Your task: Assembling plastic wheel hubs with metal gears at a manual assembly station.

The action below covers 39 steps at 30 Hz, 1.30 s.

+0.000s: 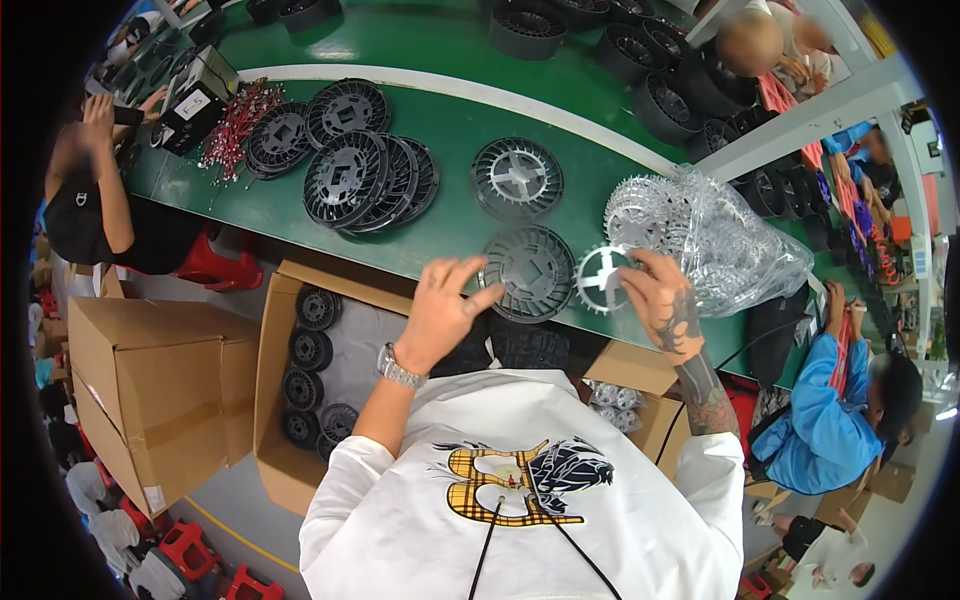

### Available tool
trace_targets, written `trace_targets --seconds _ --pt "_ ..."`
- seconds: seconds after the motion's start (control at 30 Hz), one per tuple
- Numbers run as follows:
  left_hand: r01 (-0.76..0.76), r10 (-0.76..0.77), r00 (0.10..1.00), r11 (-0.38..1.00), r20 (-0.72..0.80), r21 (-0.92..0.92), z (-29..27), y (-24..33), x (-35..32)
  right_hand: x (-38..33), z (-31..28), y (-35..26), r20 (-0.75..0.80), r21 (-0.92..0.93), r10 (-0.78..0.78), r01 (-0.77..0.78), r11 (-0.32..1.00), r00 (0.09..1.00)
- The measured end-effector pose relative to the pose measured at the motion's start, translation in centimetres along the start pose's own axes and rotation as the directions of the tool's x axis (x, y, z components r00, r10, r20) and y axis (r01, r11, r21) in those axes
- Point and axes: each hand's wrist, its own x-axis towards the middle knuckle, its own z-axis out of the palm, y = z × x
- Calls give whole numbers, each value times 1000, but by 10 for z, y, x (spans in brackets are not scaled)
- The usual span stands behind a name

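My left hand [440, 305] hovers at the near edge of a green conveyor table [450, 120], fingers spread, touching the rim of a dark round plastic fan wheel [530, 270]. My right hand [660, 295] grips a shiny silver spoked ring [603, 277] just right of that wheel. Beside my right hand lies a clear plastic bag [720, 235] full of several more silver rings.
More dark wheels lie further out on the green table: one alone [517, 178] and a stack [365, 180]. An open cardboard box [315, 370] with wheels stands below my left arm. Closed boxes [150, 390] sit left. Other workers sit at left [90, 200] and right [840, 420].
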Motion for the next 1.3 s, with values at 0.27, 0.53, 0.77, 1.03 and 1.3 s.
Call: trace_targets --seconds 0.27,0.53,0.77,1.03,1.3 --pt "7 -29 994 978 -103 -207 18 14 -22 19 50 -28 41 124 -179 172 977 983" --pt "52 -84 990 962 -110 -269 16 11 -23 25 69 -38 61 138 -185 176 975 981" --pt "41 -76 990 962 -121 -270 19 8 -25 20 72 -37 69 138 -119 108 984 991" --pt "46 -81 990 960 -116 -278 19 7 -25 23 72 -36 54 149 -137 127 981 989" --pt "43 -79 990 959 -119 -281 21 7 -26 22 73 -39 61 124 -156 148 981 986"
